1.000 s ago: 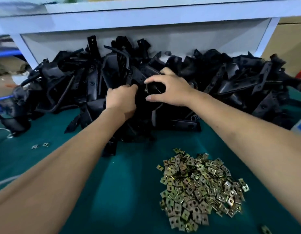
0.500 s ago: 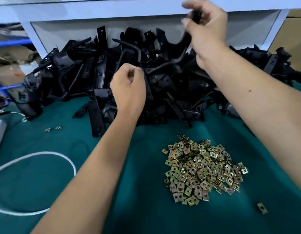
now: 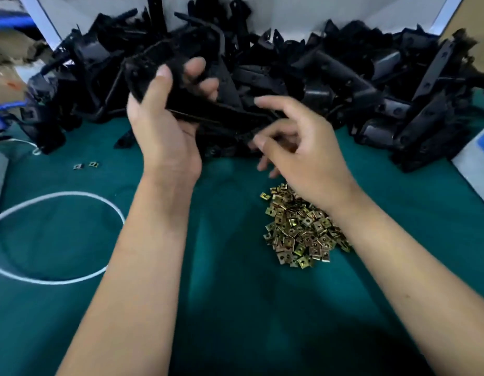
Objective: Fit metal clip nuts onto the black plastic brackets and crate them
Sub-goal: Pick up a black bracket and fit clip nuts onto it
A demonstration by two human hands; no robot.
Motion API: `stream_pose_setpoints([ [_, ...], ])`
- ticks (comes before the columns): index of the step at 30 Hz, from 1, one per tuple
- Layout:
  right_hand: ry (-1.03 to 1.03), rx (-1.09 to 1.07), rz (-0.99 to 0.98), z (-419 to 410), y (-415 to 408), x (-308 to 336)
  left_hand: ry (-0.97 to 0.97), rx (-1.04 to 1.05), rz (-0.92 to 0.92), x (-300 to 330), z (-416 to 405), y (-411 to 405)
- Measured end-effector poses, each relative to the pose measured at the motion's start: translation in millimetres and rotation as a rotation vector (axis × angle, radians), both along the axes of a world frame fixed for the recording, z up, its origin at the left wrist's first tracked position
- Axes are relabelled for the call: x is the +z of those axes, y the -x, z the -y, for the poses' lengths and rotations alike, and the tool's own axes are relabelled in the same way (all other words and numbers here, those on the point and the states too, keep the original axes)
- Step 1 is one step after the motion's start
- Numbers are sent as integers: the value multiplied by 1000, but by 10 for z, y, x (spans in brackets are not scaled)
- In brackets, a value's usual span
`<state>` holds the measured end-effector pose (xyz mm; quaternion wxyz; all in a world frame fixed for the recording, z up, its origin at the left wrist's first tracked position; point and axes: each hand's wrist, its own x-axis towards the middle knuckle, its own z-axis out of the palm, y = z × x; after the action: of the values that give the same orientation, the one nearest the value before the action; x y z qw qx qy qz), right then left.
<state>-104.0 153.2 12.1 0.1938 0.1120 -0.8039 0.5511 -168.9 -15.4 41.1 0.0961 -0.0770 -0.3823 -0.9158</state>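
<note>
At the far left edge of the green table mat (image 3: 72, 308), a white cord (image 3: 59, 280) is lying in a loose loop, and two stray clip nuts (image 3: 85, 165) are sitting just beyond it, well apart from the main supply. Behind them, a big heap of black plastic brackets (image 3: 357, 85) is stretching across the back of the mat, piled against a white shelf frame (image 3: 40, 20). Moving inward, the left hand (image 3: 165, 126) is rising palm-up above the mat and gripping one black bracket (image 3: 197, 104), the thumb pressing on its upper end and the fingers curling round from behind, so the piece is hanging tilted in front of the heap and running down toward the right. Next to it, the right hand (image 3: 303, 147) is hovering with its fingers loosely curled; its fingertips are lying near the lower end of the held bracket, though motion blur is making it impossible to tell whether they are pinching anything. Below that wrist, a pile of brass-coloured clip nuts (image 3: 298, 234) is resting on the mat, partly hidden by the right forearm. At the right edge, a pale box with a blue panel (image 3: 479, 156) is standing beside the heap
</note>
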Motion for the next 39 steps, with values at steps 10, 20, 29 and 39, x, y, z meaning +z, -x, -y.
stream_pose_setpoints([
  [10, -818, -68, 295, -133, -79, -423, 1599, 628, -703, -721, 27, -268],
  [20, -138, -145, 118, -164, -106, -430, 1816, 203, -574, -734, 1, -205],
  [29, 286, -105, 391, -259, -77, -417, 1623, -162, -604, -778, 33, -186],
  [39, 276, -102, 350, -252, -90, -449, 1492, -43, -473, -953, 97, -19],
])
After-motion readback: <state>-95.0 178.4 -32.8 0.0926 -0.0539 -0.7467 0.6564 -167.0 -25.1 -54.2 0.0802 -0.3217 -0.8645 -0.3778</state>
